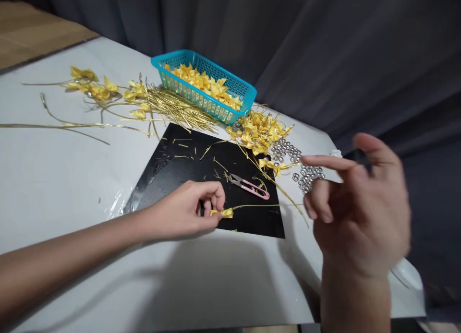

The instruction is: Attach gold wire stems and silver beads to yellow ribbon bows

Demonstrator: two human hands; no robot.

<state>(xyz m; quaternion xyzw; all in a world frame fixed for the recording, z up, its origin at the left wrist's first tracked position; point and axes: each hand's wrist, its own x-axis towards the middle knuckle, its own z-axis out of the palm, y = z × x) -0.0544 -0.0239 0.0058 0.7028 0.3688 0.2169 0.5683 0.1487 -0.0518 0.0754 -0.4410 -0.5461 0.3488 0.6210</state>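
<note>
One bow [226,213] pinched, left hand [196,206] | right hand [363,208] part-curled, grip unclear | snips [252,187], basket [205,96] beyond

The basket [248,100] is showing smooth turquoise plastic, perforated along its walls. The bows [264,131] are gleaming like satin ribbon cloth; the gold cords [180,107] are glinting with a metallic finish. The bench [212,280] is looking smooth and pale, the black sheet [162,170] is reflecting light glossily, and the small rings [284,148] are shining like silvery metal.
</note>
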